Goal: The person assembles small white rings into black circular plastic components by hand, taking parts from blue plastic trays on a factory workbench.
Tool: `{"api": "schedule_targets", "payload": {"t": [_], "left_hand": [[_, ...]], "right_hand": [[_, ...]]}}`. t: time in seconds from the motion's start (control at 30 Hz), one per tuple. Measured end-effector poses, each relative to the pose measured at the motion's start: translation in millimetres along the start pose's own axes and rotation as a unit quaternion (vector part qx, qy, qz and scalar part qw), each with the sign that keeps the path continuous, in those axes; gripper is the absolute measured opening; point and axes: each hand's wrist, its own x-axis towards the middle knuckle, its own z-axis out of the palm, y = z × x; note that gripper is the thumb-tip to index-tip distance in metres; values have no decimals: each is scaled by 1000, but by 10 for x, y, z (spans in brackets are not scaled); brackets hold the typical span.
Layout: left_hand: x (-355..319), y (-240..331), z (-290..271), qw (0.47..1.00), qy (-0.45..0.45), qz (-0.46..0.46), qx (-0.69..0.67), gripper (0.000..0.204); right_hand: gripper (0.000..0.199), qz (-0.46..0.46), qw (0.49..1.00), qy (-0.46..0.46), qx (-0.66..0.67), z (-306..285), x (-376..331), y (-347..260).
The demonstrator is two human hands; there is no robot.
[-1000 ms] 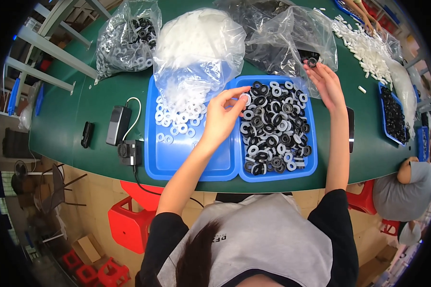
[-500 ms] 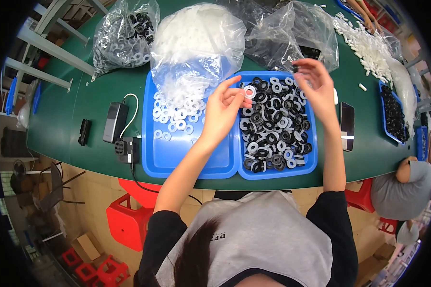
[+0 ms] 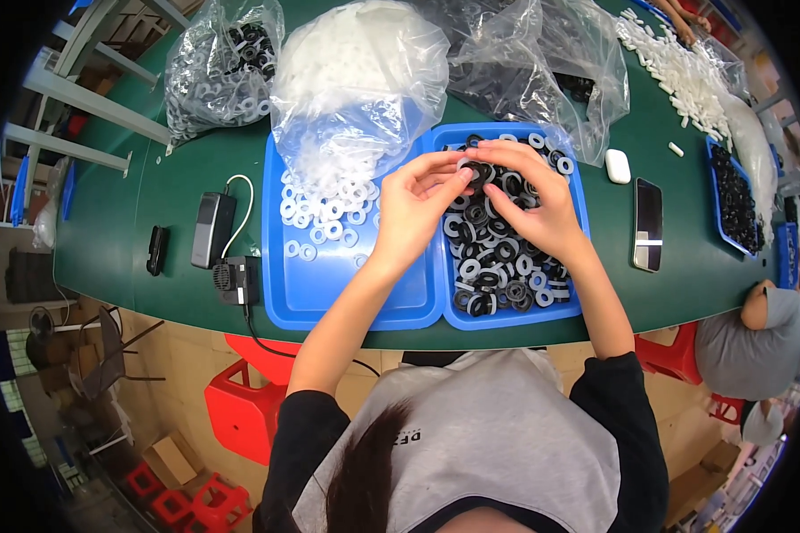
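My left hand [image 3: 415, 206] is over the divide between two blue trays, its fingers pinching a white ring that is now mostly hidden. Meeting it fingertip to fingertip, my right hand [image 3: 542, 200] is bent over the right tray [image 3: 517, 322] and closed on a black ring [image 3: 477, 175]. Whether the two rings are joined cannot be made out. Below my hands, the right tray is heaped with black and white rings [image 3: 498, 258], many of them paired. Loose white rings [image 3: 329, 211] spread over the upper part of the left tray [image 3: 356, 293].
Behind the trays stand a clear bag of white rings [image 3: 360, 75], a bag of mixed rings [image 3: 218, 84] and a crumpled clear bag [image 3: 542, 67]. A phone [image 3: 648, 226] and white case [image 3: 617, 166] lie right; a power bank [image 3: 212, 233] left. Another person's hand [image 3: 682, 25] is far right.
My right hand has come left and down from the far right corner of the right tray, bringing the black ring to the white ring in my left hand, which has barely moved.
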Motion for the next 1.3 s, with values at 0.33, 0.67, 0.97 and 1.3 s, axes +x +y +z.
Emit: {"api": "schedule_targets", "payload": {"t": [0.33,0.67,0.97,1.3], "left_hand": [[-67,13,110,999,-32,33,-3,27],[-116,-38,155,992,0,113,64,25],[-166,-71,215,988,38,144,46,21],[-95,-73,197,997,42,63,10,23]], "right_hand": [[21,158,966,42,200,49,-122,58],[16,161,947,82,265,114,-126,28],[16,107,972,141,157,228,-137,-69],[16,139,959,179,170,290,-153,-43]]}}
